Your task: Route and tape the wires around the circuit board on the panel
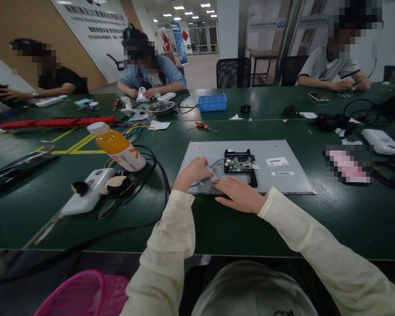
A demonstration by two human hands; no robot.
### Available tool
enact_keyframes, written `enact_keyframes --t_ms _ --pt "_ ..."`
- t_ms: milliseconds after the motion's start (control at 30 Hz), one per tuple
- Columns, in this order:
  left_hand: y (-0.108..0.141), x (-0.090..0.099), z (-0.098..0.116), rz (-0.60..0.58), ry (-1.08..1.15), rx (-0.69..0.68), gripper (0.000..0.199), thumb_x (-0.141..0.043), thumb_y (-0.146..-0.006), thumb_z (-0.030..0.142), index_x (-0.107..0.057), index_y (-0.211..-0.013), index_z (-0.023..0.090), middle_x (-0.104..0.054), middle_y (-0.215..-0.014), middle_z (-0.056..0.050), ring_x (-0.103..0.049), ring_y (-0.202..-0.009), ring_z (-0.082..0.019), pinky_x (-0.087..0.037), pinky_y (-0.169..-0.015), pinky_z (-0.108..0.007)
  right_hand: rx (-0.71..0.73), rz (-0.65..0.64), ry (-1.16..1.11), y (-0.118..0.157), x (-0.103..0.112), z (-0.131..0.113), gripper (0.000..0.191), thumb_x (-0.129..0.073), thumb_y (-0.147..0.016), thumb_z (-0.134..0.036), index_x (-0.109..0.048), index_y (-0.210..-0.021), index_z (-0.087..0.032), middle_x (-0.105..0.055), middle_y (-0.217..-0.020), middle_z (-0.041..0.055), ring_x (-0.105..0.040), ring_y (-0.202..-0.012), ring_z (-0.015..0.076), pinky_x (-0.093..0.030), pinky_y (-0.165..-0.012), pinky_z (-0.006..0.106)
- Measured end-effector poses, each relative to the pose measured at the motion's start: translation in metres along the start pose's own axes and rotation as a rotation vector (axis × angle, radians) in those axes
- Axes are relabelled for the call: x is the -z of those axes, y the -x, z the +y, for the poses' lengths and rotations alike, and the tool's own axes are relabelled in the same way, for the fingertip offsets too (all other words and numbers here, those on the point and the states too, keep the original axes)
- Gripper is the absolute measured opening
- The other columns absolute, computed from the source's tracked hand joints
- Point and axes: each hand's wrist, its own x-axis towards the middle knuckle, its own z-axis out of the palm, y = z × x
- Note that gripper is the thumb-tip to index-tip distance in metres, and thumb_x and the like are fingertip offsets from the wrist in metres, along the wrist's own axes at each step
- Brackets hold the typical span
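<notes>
A thin pale strip (212,174) appears to be pinched between the thumb and fingers of the left hand (192,172), above the near left part of the flat grey panel (204,151). The right hand (242,194) is laid low with its fingers loosely spread, fingertips by the strip at the panel's near edge. The panel is laid flat on the green table (224,237), in front of the person. The circuit board (238,164) is seated in a black frame (253,179) near the panel's middle, and grey cables (219,163) are led from its left side towards the hands.

If the cables are pulled leftward with the strip, a connector could be strained or worked loose. If the strip is pressed down while they are bunched, a crease or crooked hold could be caused. The board is exposed, so it could be scraped by a slipping right hand. By an uneven push at the near edge, the panel could be skewed.
</notes>
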Motion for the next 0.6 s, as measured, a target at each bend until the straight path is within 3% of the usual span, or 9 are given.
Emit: enact_keyframes --t_ms 200,333,500,600 --pt "0.003 0.003 0.009 0.062 0.033 0.004 0.042 -0.069 -0.061 0.035 -0.056 -0.096 0.015 -0.06 -0.093 -0.008 -0.059 -0.085 -0.021 -0.044 -0.072 -0.028 -0.039 0.099 -0.043 0.004 0.007 0.007 0.043 -0.037 -0.094 -0.038 -0.048 -0.128 -0.015 -0.055 -0.129 0.0106 -0.048 -0.122 0.0208 -0.03 -0.108 0.044" --pt "0.003 0.006 0.014 0.19 0.086 -0.037 0.033 -0.064 -0.069 0.037 -0.054 -0.092 0.016 -0.058 -0.09 -0.007 -0.057 -0.082 -0.019 -0.044 -0.072 -0.029 -0.158 0.247 -0.072 0.007 0.02 0.021 0.036 -0.038 -0.093 -0.031 -0.053 -0.124 -0.018 -0.058 -0.124 0.0097 -0.051 -0.117 0.0213 -0.036 -0.104 0.043" --pt "0.005 0.011 0.021 0.276 0.094 -0.14 0.014 -0.054 -0.079 0.029 -0.052 -0.086 0.017 -0.056 -0.087 -0.005 -0.055 -0.081 -0.018 -0.042 -0.073 -0.03 -0.411 0.437 -0.099 0.019 0.035 0.063 0.031 -0.044 -0.087 -0.024 -0.06 -0.113 -0.019 -0.063 -0.114 0.0093 -0.057 -0.106 0.0237 -0.043 -0.095 0.044" --pt "0.006 0.013 0.026 0.29 0.098 -0.183 0.007 -0.051 -0.081 0.024 -0.052 -0.083 0.017 -0.056 -0.084 -0.004 -0.054 -0.08 -0.017 -0.042 -0.073 -0.029 -0.548 0.472 -0.148 0.032 0.04 0.094 0.027 -0.051 -0.079 -0.021 -0.063 -0.103 -0.018 -0.066 -0.101 0.0079 -0.062 -0.093 0.0212 -0.049 -0.084 0.039"
